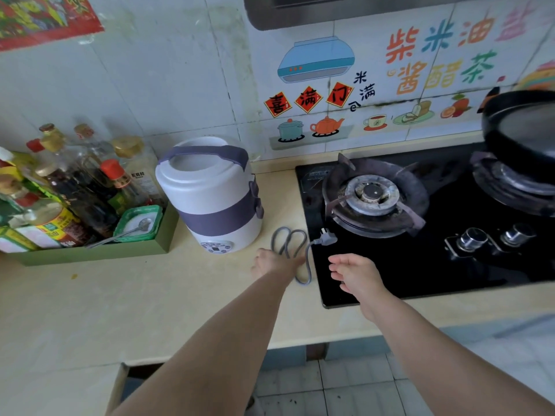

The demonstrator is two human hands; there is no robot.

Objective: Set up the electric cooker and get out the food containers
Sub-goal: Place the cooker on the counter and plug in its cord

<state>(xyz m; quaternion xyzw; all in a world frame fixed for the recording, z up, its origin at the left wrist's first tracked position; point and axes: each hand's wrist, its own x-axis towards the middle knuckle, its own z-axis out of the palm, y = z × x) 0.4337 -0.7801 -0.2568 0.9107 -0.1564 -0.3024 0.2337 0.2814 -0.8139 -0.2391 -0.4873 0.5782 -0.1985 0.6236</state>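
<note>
Grey cord point(290, 246), kinda rubbery looking and bunched into loose loops, is what the left hand point(271, 262) is resting on. The fingertips are hidden behind the hand itself, so I can't tell if it's actually gripping it or just lying on top. The right hand point(354, 274) is loosely open, fingers a bit spread, holding nothing, hovering over the front left corner of the hob point(420, 265). The cord's plug point(326, 239) lies on that glossy black glass, prong end toward the near burner point(372, 195), which is dull, worn metal.

Just left of the cord is the electric cooker point(210, 193): a smooth white plastic cylinder with a purple band, side latch and arched handle. It stands upright, long axis vertical, control panel facing the person.

Everything sits on a pale beige counter point(120, 295), matte. Further left, a green tray point(99, 255) is packed with glass and plastic sauce bottles plus a tub with a spoon in it. A black pan point(519, 136) sits on the far right burner. The wall is white tile with cartoon kitchen stickers.
</note>
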